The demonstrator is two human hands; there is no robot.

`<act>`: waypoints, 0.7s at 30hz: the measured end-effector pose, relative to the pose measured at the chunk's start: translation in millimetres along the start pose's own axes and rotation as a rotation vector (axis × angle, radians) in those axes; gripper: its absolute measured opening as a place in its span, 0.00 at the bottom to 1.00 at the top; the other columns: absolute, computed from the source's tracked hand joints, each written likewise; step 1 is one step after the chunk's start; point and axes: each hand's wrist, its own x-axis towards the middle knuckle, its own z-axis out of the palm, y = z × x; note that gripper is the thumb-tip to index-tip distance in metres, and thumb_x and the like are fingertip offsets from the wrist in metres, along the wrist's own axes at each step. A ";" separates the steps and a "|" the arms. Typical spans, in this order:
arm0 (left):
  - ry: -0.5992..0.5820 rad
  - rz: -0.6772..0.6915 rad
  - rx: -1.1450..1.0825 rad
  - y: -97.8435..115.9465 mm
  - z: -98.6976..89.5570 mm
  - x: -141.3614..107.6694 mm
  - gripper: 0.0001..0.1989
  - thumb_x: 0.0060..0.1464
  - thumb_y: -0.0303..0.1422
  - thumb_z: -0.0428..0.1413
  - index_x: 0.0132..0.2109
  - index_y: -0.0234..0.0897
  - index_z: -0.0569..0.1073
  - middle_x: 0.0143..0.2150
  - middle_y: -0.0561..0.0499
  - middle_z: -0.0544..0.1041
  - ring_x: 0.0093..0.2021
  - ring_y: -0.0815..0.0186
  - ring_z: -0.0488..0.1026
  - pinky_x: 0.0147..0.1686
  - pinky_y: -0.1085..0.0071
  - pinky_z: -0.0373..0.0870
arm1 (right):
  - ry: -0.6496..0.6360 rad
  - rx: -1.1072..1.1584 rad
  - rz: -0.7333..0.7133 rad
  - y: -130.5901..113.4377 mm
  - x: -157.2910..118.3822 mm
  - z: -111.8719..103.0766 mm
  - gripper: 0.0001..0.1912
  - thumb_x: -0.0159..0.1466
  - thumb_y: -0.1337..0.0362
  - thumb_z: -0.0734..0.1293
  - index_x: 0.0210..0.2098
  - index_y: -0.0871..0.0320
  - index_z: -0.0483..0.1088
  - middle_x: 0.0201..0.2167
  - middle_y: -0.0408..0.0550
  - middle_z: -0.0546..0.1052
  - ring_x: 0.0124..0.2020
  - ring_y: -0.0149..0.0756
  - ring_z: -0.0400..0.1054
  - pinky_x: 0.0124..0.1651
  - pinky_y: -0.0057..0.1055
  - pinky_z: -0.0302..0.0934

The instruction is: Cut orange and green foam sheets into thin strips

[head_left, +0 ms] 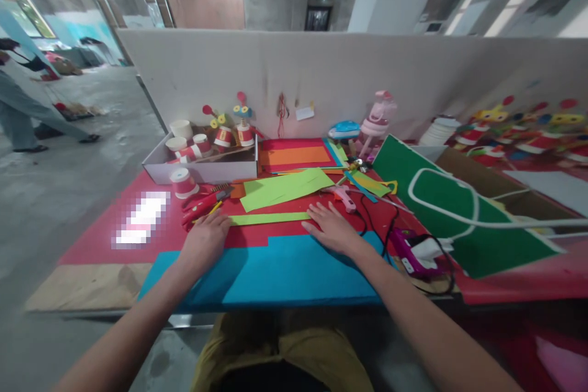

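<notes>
A narrow lime-green paper strip (269,218) lies across the red tabletop in front of me. My left hand (206,237) rests at the strip's left end, fingers laid down on the table side by side. At the right end, my right hand (331,228) lies with spread fingers, their tips touching the strip. Just beyond is a wider lime-green paper sheet (289,187). Blue sheets (275,269) lie under my wrists along the near edge. Red-handled pliers (202,205) and a yellow pencil sit by my left fingers; a pink glue gun (342,197) is beyond my right hand.
A white box (202,171) holds paper cups and cup figures, with a red-and-white cup (182,184) before it. On the right are a purple power strip (416,254), loose cords and a tilted green board (459,214). A pink fan (379,116) stands behind. Someone walks far left.
</notes>
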 end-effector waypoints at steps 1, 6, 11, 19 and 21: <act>0.043 0.045 -0.031 6.5 -1.7 9.0 0.20 0.60 0.24 0.47 0.55 0.32 0.75 0.58 0.38 0.75 0.64 0.50 0.66 0.61 0.51 0.65 | 0.047 0.004 -0.026 -6.5 6.1 -3.4 0.35 0.72 0.46 0.51 0.66 0.66 0.61 0.67 0.61 0.62 0.71 0.50 0.48 0.72 0.52 0.35; -0.045 0.144 -0.163 42.5 -3.3 53.8 0.15 0.58 0.24 0.51 0.48 0.34 0.77 0.47 0.40 0.80 0.52 0.57 0.75 0.54 0.61 0.71 | 0.081 0.203 -0.206 -40.0 41.9 -3.2 0.23 0.71 0.57 0.57 0.61 0.59 0.68 0.59 0.56 0.73 0.60 0.45 0.67 0.62 0.42 0.60; -0.133 0.043 -0.087 50.9 1.2 70.5 0.13 0.60 0.26 0.48 0.46 0.33 0.77 0.39 0.39 0.79 0.41 0.57 0.77 0.40 0.66 0.73 | 0.094 0.162 -0.228 -47.9 57.9 10.5 0.19 0.66 0.61 0.68 0.56 0.58 0.73 0.52 0.55 0.78 0.52 0.46 0.71 0.53 0.38 0.65; 0.043 0.271 -0.023 46.1 19.8 52.3 0.11 0.63 0.30 0.50 0.43 0.33 0.77 0.42 0.40 0.75 0.47 0.55 0.71 0.47 0.61 0.68 | 0.219 -0.006 -0.332 -45.9 38.9 18.6 0.12 0.71 0.65 0.61 0.41 0.59 0.77 0.37 0.53 0.76 0.41 0.40 0.66 0.43 0.34 0.59; 0.052 0.283 -0.029 47.6 22.0 45.7 0.11 0.63 0.29 0.50 0.43 0.32 0.77 0.41 0.40 0.74 0.45 0.56 0.70 0.46 0.61 0.68 | 0.219 -0.042 -0.351 -46.0 33.4 20.1 0.13 0.71 0.64 0.61 0.42 0.59 0.77 0.36 0.54 0.76 0.41 0.41 0.65 0.43 0.35 0.58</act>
